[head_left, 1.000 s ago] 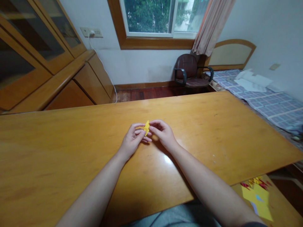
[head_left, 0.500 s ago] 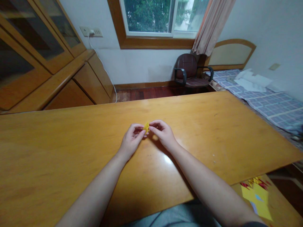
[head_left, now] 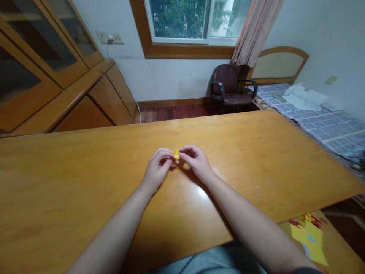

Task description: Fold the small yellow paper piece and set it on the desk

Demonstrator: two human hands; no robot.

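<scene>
A small piece of folded yellow paper (head_left: 176, 155) is held between my two hands, just above the wooden table (head_left: 85, 182). My left hand (head_left: 158, 165) pinches its left side between thumb and fingers. From the other side, my right hand (head_left: 196, 160) grips the paper's right edge with thumb and forefinger. The fingertips cover part of the paper, so its exact folded shape is hard to make out.
On a lower surface at the right lie yellow paper sheets (head_left: 315, 243) and several small red and yellow folded pieces (head_left: 306, 219). Beyond the table stand a brown armchair (head_left: 226, 83), a bed with a checked cover (head_left: 327, 125) and a wooden cabinet (head_left: 94, 99).
My left thumb and fingers have shifted slightly on the yellow paper, and the paper has turned a little. My right hand has hardly moved.
</scene>
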